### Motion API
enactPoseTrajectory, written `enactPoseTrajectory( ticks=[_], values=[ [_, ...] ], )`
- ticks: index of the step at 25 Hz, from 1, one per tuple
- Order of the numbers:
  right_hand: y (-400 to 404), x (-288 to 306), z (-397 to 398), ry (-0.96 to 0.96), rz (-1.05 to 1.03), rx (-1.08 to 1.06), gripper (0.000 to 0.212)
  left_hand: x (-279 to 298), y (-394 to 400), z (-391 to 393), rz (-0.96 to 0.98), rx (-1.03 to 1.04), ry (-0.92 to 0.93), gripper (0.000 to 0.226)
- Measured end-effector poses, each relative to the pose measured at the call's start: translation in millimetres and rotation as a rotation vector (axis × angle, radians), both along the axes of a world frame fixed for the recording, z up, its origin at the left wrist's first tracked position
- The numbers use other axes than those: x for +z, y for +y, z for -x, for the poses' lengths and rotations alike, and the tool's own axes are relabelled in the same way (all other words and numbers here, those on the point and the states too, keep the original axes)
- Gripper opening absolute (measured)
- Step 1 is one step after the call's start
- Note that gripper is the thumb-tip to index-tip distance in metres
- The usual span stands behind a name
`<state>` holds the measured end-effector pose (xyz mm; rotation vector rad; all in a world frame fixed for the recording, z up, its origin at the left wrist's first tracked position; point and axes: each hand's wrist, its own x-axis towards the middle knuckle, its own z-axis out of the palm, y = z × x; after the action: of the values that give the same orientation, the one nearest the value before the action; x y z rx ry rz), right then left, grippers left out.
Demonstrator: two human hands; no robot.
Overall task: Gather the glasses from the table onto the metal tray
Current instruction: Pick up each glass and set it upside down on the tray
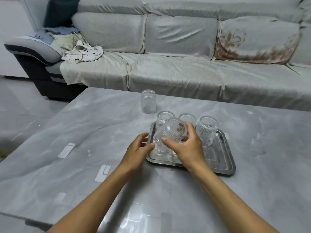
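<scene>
**Fourth glass held over the tray, one left on the table**

At the centre of the frame we grip a ribbed clear glass [169, 134], base up and tilted to the left, above the near left part of the metal tray [223, 158]. Our right hand [186, 147] closes around it, thumb on the near side and fingers curled over the far side. Our left hand [138, 151] sits just left of it, fingers loosely spread, its thumb tip touching the glass low on its side and its fingers by the tray's left rim. We cannot tell whether the glass rests on the tray.

Along the tray's far edge three more glasses stand upside down: a left glass [162, 119], partly behind the held one, a middle glass [187, 118], and a right glass [207, 130]. A fifth, lone glass [148, 102] stands inverted on the grey marbled table [84, 132], just beyond the tray's far left corner and apart from it.

Across the top of the frame runs a covered sofa [168, 68], with crumpled cloths [82, 52] at upper left.
</scene>
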<state>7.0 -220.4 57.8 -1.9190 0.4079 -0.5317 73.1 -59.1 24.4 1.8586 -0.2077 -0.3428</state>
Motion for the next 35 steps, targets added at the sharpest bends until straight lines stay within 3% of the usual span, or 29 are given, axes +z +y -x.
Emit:
enactPoseTrajectory(
  ticks=[2,4,6,15,17,19,21,26,29,32,33,35],
  values=[
    [2,-9,-9,0.066,0.204,0.003,0.077,-7,-1,-1,-0.176,0.038,0.013,0.052],
    [5,-21,-16,0.081,0.294,0.029,0.077,-10,-2,-2,-0.301,0.049,-0.001,0.045],
    [4,-32,-19,0.073,0.288,0.045,0.076,-9,-1,-1,-0.4,0.008,-0.032,0.03],
    [-2,-37,-24,0.072,0.277,0.155,0.084,0,1,7,-0.406,-0.009,-0.089,0.026],
    [-4,-35,-11,0.053,0.202,0.145,0.093,4,-2,14,-0.494,0.103,-0.302,0.034],
    [-13,-29,8,0.02,0.098,0.076,0.095,15,-9,29,-0.412,0.109,-0.642,0.039],
    [-39,-16,34,-0.04,0.086,-0.065,0.084,28,-35,52,-0.307,-0.074,-0.823,0.048],
    [-154,14,116,-0.006,0.426,-0.44,0.07,42,-128,101,-0.366,-0.39,-0.775,0.081],
    [-230,11,179,0.269,0.669,-0.671,0.082,42,-163,114,-0.383,-0.468,-0.76,0.083],
    [-288,4,226,0.725,0.675,-0.732,0.089,35,-178,122,-0.411,-0.492,-0.774,0.078],
    [-304,1,234,0.825,0.67,-0.713,0.081,34,-179,124,-0.41,-0.489,-0.778,0.075],
    [-328,4,241,0.859,0.692,-0.649,0.044,34,-176,122,-0.403,-0.474,-0.797,0.067]
  ],
)
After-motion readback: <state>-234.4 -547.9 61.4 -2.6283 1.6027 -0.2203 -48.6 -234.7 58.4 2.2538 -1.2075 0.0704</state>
